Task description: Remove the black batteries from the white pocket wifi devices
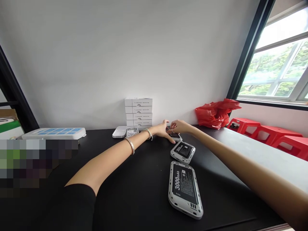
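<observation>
My right hand [180,127] pinches the far end of a small white power bank [174,136] lying on the black table [146,179]. My left hand [163,130] lies beside it, fingers spread low against its left side. A second white power bank [183,152] with a black label lies just nearer to me. Closer still is a third, larger-looking one [185,189], its label reading 3000mAh. Left of my left hand sits a small grey-and-white device [132,132], partly overlapping a flat white case [119,132]. Silver bangles circle my left wrist.
A stack of white boxes [138,112] stands against the wall behind my hands. A white panel with blue keys [54,133] lies at the far left, beside a pixelated patch. A red plastic bag [216,113] and red stools [264,134] stand right, under a window [274,57].
</observation>
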Available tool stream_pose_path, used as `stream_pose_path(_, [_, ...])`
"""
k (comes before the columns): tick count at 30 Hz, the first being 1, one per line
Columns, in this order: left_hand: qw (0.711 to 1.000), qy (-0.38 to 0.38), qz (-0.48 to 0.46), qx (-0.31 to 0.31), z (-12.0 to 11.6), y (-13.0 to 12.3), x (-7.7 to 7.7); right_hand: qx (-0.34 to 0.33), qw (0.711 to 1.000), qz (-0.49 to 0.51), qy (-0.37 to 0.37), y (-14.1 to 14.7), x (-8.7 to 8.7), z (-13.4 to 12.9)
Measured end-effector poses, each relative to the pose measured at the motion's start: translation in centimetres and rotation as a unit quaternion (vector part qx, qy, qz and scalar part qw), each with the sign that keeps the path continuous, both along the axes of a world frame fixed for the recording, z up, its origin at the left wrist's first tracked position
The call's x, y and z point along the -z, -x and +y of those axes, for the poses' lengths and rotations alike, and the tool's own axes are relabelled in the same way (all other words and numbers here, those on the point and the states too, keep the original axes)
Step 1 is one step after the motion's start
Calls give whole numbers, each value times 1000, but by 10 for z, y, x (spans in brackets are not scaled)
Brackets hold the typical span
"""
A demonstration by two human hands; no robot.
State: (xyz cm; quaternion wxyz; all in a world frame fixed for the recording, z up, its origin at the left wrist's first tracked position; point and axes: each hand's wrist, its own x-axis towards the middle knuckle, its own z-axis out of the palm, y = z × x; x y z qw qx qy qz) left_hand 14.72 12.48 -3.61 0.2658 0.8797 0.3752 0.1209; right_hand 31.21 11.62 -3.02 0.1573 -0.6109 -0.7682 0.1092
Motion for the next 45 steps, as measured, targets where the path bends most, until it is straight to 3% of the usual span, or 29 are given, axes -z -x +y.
stream_pose_path(5, [999, -33, -15, -11, -17, 12, -7, -70, 996, 51, 14, 7, -3, -10])
stream_pose_path(13, [979, -200, -27, -29, -62, 52, -5, -166, 979, 113, -18, 37, -8, -30])
stream_pose_path(17, [963, -263, -30, -57, -76, 72, -12, -202, 967, 154, -24, 48, -18, -42])
stream_pose_path(20, [964, -249, -57, -73, -76, 92, -20, -240, 938, 245, 45, 53, -29, -47])
stream_pose_path(22, [970, -217, -61, -87, -72, 110, -25, -219, 919, 324, 59, 54, -35, -43])
stream_pose_path(24, [976, -179, -51, -112, -68, 131, -28, -171, 917, 358, 46, 54, -38, -34])
stream_pose_path(30, [986, -58, -19, -158, -60, 179, -23, -97, 953, 257, 129, 68, -18, -7])
stream_pose_path(36, [976, -139, 83, -147, -67, 173, -27, -65, 983, 139, 102, 93, 0, -2])
stream_pose_path(39, [958, -228, 96, -146, -84, 161, -30, -42, 995, 67, 54, 83, -7, -21])
stream_pose_path(41, [954, -264, 84, -111, -98, 149, -30, -12, 1000, 12, 19, 65, -15, -44])
stream_pose_path(44, [969, -235, 65, -32, -114, 126, -28, 38, 997, -67, 17, 32, -27, -80])
stream_pose_path(45, [975, -214, 58, -13, -116, 118, -27, 49, 991, -99, 70, 22, -30, -90])
